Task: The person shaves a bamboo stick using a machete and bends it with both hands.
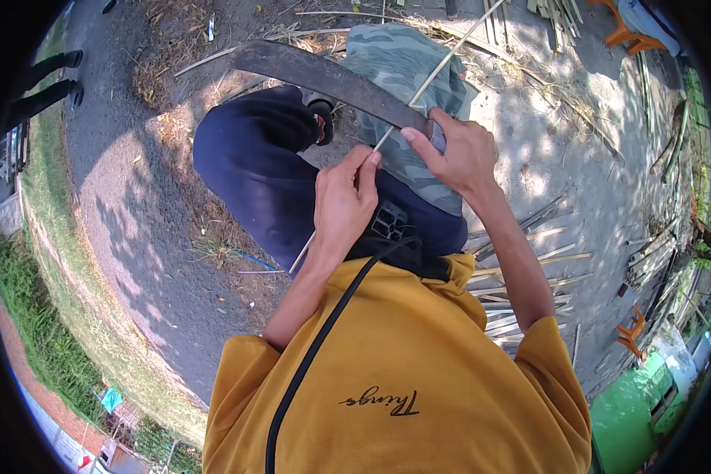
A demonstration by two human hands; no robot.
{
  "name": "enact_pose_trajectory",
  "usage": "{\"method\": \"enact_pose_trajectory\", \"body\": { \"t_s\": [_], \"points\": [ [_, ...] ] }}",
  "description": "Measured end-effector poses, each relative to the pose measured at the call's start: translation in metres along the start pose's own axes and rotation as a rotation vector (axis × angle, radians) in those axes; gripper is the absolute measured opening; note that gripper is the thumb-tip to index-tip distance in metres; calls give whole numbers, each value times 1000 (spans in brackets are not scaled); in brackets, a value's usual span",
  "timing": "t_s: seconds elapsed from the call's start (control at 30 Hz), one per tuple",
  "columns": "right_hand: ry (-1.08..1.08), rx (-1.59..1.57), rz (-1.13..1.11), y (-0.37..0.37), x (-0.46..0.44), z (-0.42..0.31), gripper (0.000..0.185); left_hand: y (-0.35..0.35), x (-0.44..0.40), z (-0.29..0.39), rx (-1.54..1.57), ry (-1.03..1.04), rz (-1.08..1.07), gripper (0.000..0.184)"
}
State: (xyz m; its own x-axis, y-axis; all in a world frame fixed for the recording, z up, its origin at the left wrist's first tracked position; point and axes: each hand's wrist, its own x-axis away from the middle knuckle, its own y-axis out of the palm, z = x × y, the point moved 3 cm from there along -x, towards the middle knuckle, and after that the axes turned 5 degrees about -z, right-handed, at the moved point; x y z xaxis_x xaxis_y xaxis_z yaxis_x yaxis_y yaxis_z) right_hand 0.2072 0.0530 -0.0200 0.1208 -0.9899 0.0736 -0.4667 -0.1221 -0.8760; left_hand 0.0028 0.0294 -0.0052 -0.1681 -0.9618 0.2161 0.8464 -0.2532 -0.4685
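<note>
My left hand (344, 197) is closed around a thin pale strip of split wood or bamboo (453, 57), thumb pressed along it. The strip runs diagonally from the top of the view, past the blade, down to beside my left forearm. My right hand (460, 152) grips a machete (332, 77) close to the base of its blade; most of the handle is hidden in my palm. The broad, dark, curved blade points to the upper left and crosses the strip just beyond my left hand. Camouflage cloth (407, 59) covers my right leg beneath the blade.
Many split strips (529, 296) lie on the ground at my right, with more (557, 20) at the upper right. Dry shavings (162, 75) litter the ground ahead. Orange chair legs (628, 35) stand at the upper right. Another person's legs (47, 79) show at the far left.
</note>
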Motion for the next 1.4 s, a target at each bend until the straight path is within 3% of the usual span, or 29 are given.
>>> {"method": "enact_pose_trajectory", "body": {
  "t_s": [0.2, 0.3, 0.47, 0.7, 1.4],
  "points": [
    [3, -61, 21, 6, 10, -8, 65, -14, 25, 0, -39, -24, -16, 19],
    [35, -58, 81, 1, 8, -7, 54, -23, 40, -9, -65, -8, 31, 18],
    [-6, -78, 5, -5, 8, -14, 54, -7, 11, 8, -163, 47, 25, 19],
    [1, -64, 88, -8, 0, 1, 55, -1, 11, 1, -29, -19, -22, 16],
    [-43, 3, 34, -13, 4, -5, 57, 0, 6, 1, 163, -60, -89, 23]
  ]
}}
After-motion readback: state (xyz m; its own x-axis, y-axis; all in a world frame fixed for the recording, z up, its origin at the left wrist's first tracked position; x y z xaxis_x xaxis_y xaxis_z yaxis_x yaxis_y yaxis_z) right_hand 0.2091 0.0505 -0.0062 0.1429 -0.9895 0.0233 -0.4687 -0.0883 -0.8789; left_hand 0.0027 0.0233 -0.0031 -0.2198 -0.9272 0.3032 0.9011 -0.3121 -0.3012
